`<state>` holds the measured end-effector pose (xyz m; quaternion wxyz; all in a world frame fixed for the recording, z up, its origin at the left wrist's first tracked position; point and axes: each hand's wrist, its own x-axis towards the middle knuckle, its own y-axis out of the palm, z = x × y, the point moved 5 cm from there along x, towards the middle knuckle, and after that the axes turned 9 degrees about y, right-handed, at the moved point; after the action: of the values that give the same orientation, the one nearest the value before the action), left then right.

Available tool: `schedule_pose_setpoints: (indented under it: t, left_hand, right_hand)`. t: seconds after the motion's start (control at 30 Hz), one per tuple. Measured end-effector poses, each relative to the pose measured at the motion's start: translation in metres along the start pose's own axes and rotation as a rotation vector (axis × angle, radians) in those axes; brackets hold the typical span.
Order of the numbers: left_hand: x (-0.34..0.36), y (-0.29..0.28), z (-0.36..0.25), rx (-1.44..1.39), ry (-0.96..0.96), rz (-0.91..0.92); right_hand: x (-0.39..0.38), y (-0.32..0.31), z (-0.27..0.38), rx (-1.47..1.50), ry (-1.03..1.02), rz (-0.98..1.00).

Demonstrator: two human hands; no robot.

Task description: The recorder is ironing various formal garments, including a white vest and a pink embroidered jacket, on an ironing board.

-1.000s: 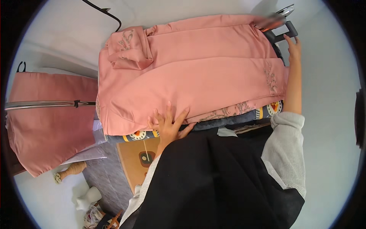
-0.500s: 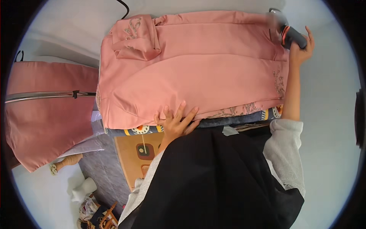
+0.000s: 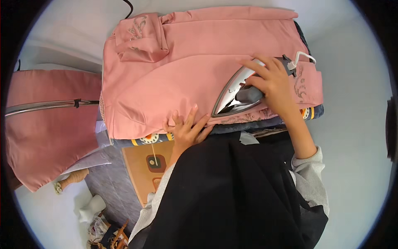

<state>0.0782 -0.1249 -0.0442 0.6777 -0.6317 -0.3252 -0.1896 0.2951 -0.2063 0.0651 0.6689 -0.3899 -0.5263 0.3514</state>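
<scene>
A pink satin garment [image 3: 186, 79] with beaded embroidery lies spread over a padded, dark patterned cloth [image 3: 232, 128]. Wrapped around the handle of a clothes iron [image 3: 236, 89], my right hand [image 3: 275, 85] has the soleplate on the fabric, its tip toward the garment's near edge. A white cord leaves the back of the iron. With fingers spread, my left hand [image 3: 188, 129] lies flat on the near edge of the garment, just left of the iron's tip. A folded, embroidered part [image 3: 143, 37] of the garment rests at the far left.
Another pink cloth [image 3: 54, 124] hangs at the left beside a metal rail [image 3: 45, 106]. Below the surface stands a brown cardboard box [image 3: 139, 172]. Further down on the left are a white rounded object [image 3: 93, 207] and a wooden item [image 3: 120, 234]. A white wall [image 3: 352, 103] runs along the right.
My right hand has brought the iron from the far right corner down and left onto the garment. The garment's right end now lies flatter. My left hand stays at the near edge.
</scene>
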Motion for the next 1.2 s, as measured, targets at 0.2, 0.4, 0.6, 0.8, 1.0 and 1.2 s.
schedule_pose_setpoints:
  t: [0.2, 0.4, 0.6, 0.8, 1.0, 1.2]
  left_hand:
    - [0.004, -0.003, -0.001, -0.016, -0.034, 0.032]
    - [0.004, -0.004, -0.004, -0.003, -0.038, -0.048]
    - [0.004, -0.005, -0.003, -0.017, -0.048, -0.08]
    - [0.003, -0.004, -0.004, -0.022, -0.05, -0.073]
    - [0.0, -0.003, -0.004, 0.008, -0.003, -0.091]
    - [0.003, -0.006, -0.005, -0.033, -0.039, -0.138]
  right_hand:
    - [-0.005, -0.017, -0.065, -0.097, 0.184, -0.045]
    - [0.0, -0.01, -0.062, -0.055, 0.168, -0.038]
    - [0.003, 0.007, 0.007, 0.023, 0.014, -0.011]
    - [0.002, 0.002, -0.021, -0.047, -0.003, -0.014]
    - [0.006, -0.006, -0.056, -0.153, 0.236, -0.041]
    - [0.003, 0.004, 0.0, -0.03, 0.135, -0.024]
